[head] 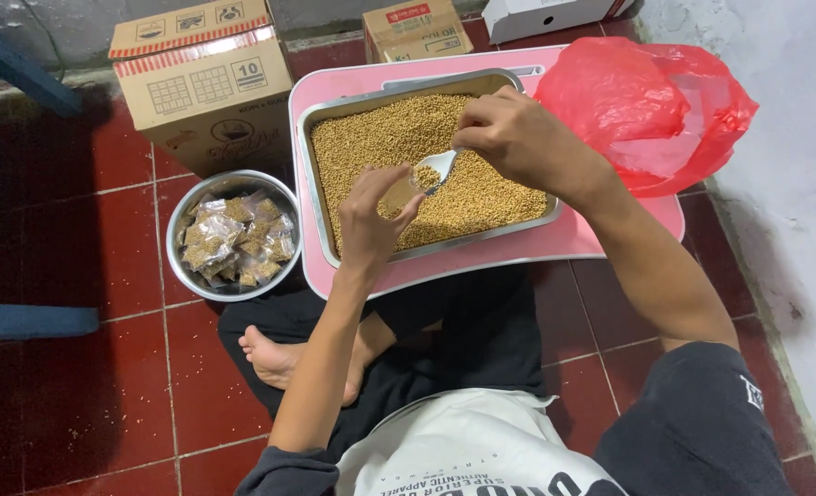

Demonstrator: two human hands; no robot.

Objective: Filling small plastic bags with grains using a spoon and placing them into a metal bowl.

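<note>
Seeds point(481, 197), small and golden-brown, fill a shallow metal tray point(312, 147) that sits on a low pink counter point(518, 253) in front of a person seated cross-legged on a red tiled floor point(95, 386).

From the head camera, looking down: the right hand point(518, 138) hangs over the middle of the tray, its fingers pinched around the handle of a small white spoon point(437, 165). The spoon's bowl carries a little heap of seeds and tilts toward the left hand point(371, 216). That hand hovers above the near left part of the tray, with its fingers closed on a small clear plastic pouch point(397, 195) held open at the top, just beside the spoon's tip. The pouch already seems to hold some seeds, though its edges are hard to make out against the grain below.

Left of the counter, on the floor, stands a round metal bowl point(183, 266) holding many filled little packets point(235, 241) of the same seeds. Behind the bowl is a brown cardboard box point(201, 87), and a smaller box point(415, 29) stands behind the counter. A red plastic bag point(651, 110) lies crumpled on the right end of the counter, just beside the tray. A bare foot point(275, 358) shows beneath the left forearm.
</note>
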